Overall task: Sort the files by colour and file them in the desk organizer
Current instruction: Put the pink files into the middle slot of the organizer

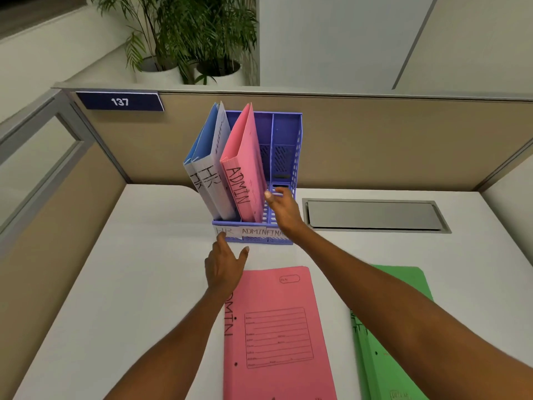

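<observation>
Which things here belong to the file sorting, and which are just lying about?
Job: blue plastic desk organizer; two blue card files marked HR in its left slot; standing pink card file marked ADMIN in its middle slot; second pink card file flat on the desk; green card files flat beside it.
Just there: grey metal hatch; blue number plate; potted plants.

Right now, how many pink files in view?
2. One standing pink card file leans in the middle slot of the blue plastic desk organizer; one flat pink card file lies on the white desk. More may be hidden beneath it.
</observation>
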Demonstrator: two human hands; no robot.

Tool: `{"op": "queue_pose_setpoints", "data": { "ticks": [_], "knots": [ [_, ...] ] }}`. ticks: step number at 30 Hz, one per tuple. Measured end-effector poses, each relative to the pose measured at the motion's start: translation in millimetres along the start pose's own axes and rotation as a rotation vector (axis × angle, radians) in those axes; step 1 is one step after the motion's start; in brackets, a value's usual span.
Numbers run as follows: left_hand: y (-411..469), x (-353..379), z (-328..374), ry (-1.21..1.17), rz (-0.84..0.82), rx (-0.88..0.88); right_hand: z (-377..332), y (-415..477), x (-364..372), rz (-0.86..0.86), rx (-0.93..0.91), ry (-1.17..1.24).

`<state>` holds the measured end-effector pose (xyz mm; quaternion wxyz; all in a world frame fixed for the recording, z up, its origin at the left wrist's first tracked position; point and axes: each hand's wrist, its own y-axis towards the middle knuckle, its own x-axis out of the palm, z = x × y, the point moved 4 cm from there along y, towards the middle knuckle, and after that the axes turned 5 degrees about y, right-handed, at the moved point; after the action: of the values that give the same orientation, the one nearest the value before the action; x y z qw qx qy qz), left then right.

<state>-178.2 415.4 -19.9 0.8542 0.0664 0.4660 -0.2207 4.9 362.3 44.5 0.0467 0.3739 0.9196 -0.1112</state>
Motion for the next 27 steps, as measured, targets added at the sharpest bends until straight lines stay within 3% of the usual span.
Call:
{"op": "queue_pose_setpoints", "data": {
  "ticks": [8,16,27],
  "knots": [
    [-45,13,-54,0.268,-0.138,0.008,77,-71,-23,0.125,0.224,-0.155],
    [-96,31,-85,0.288,-0.308,-0.095,138,-142,-25,-0.011,0.414,-0.544],
    [-143,40,-97,0.329,-0.353,-0.127,182,-199,-25,-0.040,0.483,-0.731]
  ]
}}
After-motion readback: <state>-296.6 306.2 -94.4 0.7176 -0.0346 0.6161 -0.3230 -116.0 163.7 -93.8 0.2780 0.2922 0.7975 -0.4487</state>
